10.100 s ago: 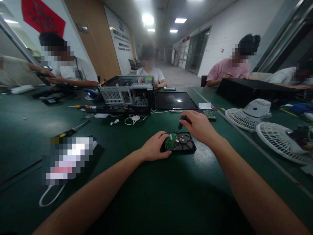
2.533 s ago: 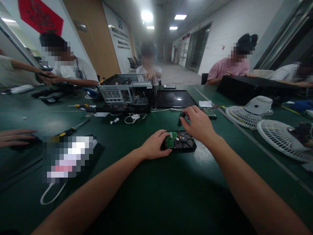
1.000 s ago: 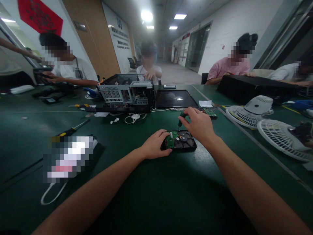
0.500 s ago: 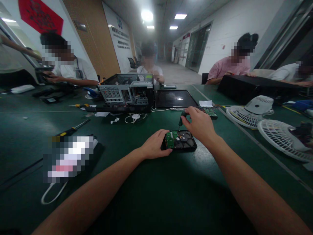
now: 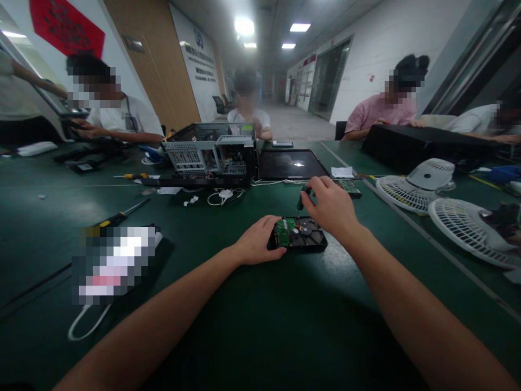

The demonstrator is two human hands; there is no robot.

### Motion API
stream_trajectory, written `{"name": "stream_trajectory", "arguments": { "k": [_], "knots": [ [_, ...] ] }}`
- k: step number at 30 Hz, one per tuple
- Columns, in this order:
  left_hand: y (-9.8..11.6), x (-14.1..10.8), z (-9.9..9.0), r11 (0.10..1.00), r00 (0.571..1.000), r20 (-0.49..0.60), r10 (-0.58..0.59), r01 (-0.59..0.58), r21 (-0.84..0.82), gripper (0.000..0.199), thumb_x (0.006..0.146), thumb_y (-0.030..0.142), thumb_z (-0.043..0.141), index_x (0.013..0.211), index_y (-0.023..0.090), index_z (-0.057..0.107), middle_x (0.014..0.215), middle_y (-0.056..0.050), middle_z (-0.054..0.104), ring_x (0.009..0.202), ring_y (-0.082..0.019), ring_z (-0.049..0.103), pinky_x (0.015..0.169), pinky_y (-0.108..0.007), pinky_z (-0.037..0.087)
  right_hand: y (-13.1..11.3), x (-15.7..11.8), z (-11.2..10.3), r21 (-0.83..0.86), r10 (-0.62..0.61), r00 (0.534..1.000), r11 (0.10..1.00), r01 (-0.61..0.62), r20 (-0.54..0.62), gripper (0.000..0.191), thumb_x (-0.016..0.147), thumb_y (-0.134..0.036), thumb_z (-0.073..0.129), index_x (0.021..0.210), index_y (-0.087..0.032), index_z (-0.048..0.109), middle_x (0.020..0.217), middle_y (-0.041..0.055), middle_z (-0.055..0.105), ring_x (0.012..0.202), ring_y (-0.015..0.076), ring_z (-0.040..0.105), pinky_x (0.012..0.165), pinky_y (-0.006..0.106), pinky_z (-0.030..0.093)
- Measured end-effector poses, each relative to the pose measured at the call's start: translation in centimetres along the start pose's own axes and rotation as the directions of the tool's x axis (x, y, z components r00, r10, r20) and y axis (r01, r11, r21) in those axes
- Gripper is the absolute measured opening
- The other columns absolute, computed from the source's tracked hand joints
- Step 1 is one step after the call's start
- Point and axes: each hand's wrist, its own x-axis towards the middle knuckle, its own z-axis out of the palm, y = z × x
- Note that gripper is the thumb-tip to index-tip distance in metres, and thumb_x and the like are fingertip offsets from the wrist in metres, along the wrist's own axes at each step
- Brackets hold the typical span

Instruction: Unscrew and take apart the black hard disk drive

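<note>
A black hard drive (image 5: 311, 233) with a green circuit board (image 5: 285, 232) on its left part lies flat on the green table. My left hand (image 5: 258, 241) grips its left end, with the thumb along the near edge and the fingers at the far edge. Above the drive, my right hand (image 5: 329, 203) is closed around the dark handle of a small screwdriver (image 5: 300, 202). The tool stands nearly upright, its tip down at the drive near the circuit board's right edge. Whether the tip sits in a screw is too small to tell.
An opened computer case (image 5: 207, 157) stands beyond the drive, beside a black flat panel (image 5: 291, 164). Another circuit board (image 5: 349, 188) lies behind my right hand. White fan parts (image 5: 423, 187) are at right; a yellow-black screwdriver (image 5: 122, 213) lies left. Several people sit around the table.
Almost nothing differs. My right hand and the screwdriver have shifted very slightly; my left hand stays on the hard drive.
</note>
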Motion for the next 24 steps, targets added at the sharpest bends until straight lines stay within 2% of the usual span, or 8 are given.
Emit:
{"name": "stream_trajectory", "arguments": {
  "k": [7, 15, 24],
  "knots": [
    [-0.14, -0.01, 0.14, 1.000, 1.000, 0.005, 0.009, -0.009, 0.008, 0.087, 0.082, 0.054, 0.074, 0.152, 0.020, 0.036, 0.148, -0.015, 0.047, 0.136, -0.034, 0.049, 0.117, -0.049, 0.043, 0.44, 0.08, 0.25, 0.040, -0.025, 1.000, 0.999, 0.025, 0.007, 0.012, 0.094, -0.026, 0.054, 0.104, -0.019, 0.058, 0.108, 0.0125, 0.069, 0.090, 0.0260, 0.062, 0.070, 0.035, 0.040],
    [-0.25, 0.02, 0.31, 1.000, 1.000, -0.004, 0.018, -0.018, 0.008, 0.084, 0.081, 0.052, 0.074, 0.151, 0.021, 0.037, 0.148, -0.015, 0.047, 0.136, -0.034, 0.049, 0.117, -0.050, 0.043, 0.36, 0.08, 0.01, 0.016, -0.064, 0.998, 0.998, 0.064, 0.018, 0.020, 0.098, -0.038, 0.056, 0.106, -0.020, 0.060, 0.106, 0.0126, 0.066, 0.090, 0.0264, 0.061, 0.072, 0.036, 0.042],
    [-0.18, -0.01, 0.24, 1.000, 1.000, -0.008, 0.026, -0.026, 0.013, 0.083, 0.082, 0.052, 0.073, 0.150, 0.020, 0.038, 0.148, -0.015, 0.047, 0.136, -0.034, 0.050, 0.117, -0.050, 0.043, 0.42, 0.12, -0.06, 0.069, -0.080, 0.995, 0.995, 0.077, 0.051, 0.017, 0.095, -0.024, 0.056, 0.112, -0.020, 0.057, 0.112, 0.0142, 0.061, 0.096, 0.0281, 0.060, 0.078, 0.039, 0.047]
  ]
}}
